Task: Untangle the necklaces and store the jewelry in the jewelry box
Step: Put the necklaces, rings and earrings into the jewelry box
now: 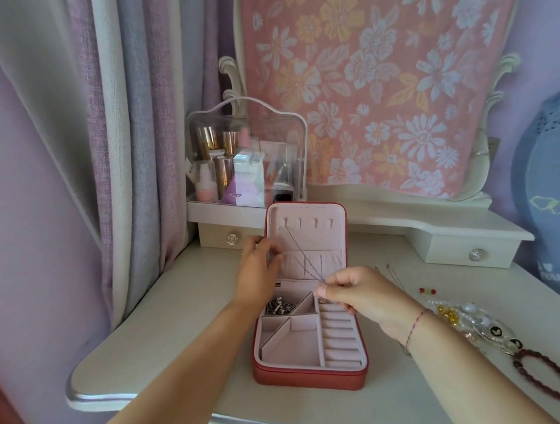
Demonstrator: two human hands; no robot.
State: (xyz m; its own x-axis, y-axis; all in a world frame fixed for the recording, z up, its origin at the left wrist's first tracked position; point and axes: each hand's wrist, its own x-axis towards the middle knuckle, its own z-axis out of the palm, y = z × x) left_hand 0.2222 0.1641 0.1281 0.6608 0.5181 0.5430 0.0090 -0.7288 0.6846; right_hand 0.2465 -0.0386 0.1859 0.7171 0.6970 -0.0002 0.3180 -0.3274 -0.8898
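On a white dressing table [167,352], a red jewelry box [309,377] lay open, its pink tray nearest the viewer, with silver pieces [278,305] in a back left compartment. To the right on the table lay a dark bead bracelet [539,371] and a heap of pearl and gold jewelry [471,319]. Above the tray, the right hand [365,297] pinched the low end of a thin necklace [297,253] between thumb and forefinger. The chain ran up across the upright lid toward its hooks. The left hand [258,269] was curled at the lid's left edge; whether it held the chain could not be told. Behind stood a clear cosmetics case [246,151] and a pink floral cloth [376,87].
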